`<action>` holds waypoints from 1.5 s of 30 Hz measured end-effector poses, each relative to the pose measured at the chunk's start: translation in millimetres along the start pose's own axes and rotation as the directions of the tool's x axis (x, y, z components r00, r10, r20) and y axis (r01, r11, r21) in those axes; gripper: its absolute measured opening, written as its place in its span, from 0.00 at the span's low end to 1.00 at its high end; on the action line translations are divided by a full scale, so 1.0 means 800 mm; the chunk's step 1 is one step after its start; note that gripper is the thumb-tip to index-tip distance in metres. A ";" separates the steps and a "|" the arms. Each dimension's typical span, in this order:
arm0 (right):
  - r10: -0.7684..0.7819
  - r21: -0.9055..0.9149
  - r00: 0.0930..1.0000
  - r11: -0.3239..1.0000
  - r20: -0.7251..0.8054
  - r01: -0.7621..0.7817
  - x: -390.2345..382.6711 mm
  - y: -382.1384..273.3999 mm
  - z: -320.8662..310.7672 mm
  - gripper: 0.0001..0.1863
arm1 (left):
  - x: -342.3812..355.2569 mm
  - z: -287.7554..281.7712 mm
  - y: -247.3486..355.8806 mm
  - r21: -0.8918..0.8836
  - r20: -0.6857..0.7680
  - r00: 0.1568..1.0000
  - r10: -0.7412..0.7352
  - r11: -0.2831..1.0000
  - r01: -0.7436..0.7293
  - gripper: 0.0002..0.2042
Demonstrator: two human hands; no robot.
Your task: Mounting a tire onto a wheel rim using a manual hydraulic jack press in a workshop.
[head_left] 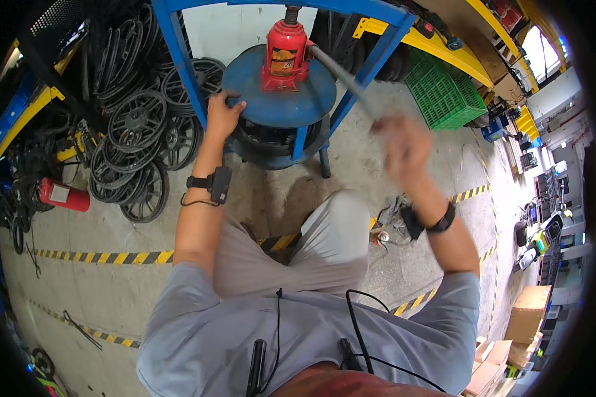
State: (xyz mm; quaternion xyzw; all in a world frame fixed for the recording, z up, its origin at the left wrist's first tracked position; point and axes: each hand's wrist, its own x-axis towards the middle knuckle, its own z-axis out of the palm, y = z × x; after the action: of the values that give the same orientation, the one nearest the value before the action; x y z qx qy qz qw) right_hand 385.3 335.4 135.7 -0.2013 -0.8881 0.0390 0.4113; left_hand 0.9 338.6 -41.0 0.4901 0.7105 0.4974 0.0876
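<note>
A red bottle jack (pixel 286 56) stands upright on a round blue plate (pixel 245 83) inside a blue steel frame (pixel 187 66). Its threaded ram points up toward the frame's top bar. Below the plate sits a black wheel rim or tyre (pixel 265 147), largely covered by it. My right hand (pixel 404 149), smeared by motion, is closed round the end of the long grey jack handle (pixel 341 73), which slants up to the jack's side. At the plate's left edge, close to the frame's left post, rests my left hand (pixel 224 118), thumb and forefinger apart.
Many black wheel rims (pixel 136 122) are piled on the left, with a red fire extinguisher (pixel 64 195) beside them. A green plastic crate (pixel 444 89) stands under yellow shelving (pixel 437 49) at right. Yellow-black tape (pixel 106 257) marks the floor. Cardboard boxes (pixel 528 311) lie lower right.
</note>
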 end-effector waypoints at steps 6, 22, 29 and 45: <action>-0.069 -0.024 0.998 0.997 0.005 0.069 -0.020 -0.012 0.008 0.06 | 0.010 0.013 -0.026 -0.051 0.001 0.999 0.048 0.998 -0.047 0.18; 0.040 -0.180 0.998 0.983 0.052 -0.030 0.022 -0.026 -0.013 0.06 | 0.018 0.007 -0.034 -0.152 0.089 0.996 0.023 0.988 -0.009 0.17; 0.216 0.101 0.975 0.970 0.043 -0.220 0.083 -0.004 0.004 0.11 | 0.020 -0.007 -0.029 0.056 -0.053 0.966 0.254 0.966 -0.251 0.23; 0.965 -0.257 0.262 0.261 0.033 -0.930 -0.676 0.125 0.082 0.54 | -0.115 0.056 0.286 -0.054 0.665 0.051 0.745 0.116 -0.992 0.31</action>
State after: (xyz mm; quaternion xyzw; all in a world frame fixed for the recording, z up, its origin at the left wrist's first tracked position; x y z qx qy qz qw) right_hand 683.0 222.8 -318.2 -0.7268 -0.6211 0.2137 0.2006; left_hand 213.7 300.0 85.0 0.9449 0.2669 0.1055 -0.1574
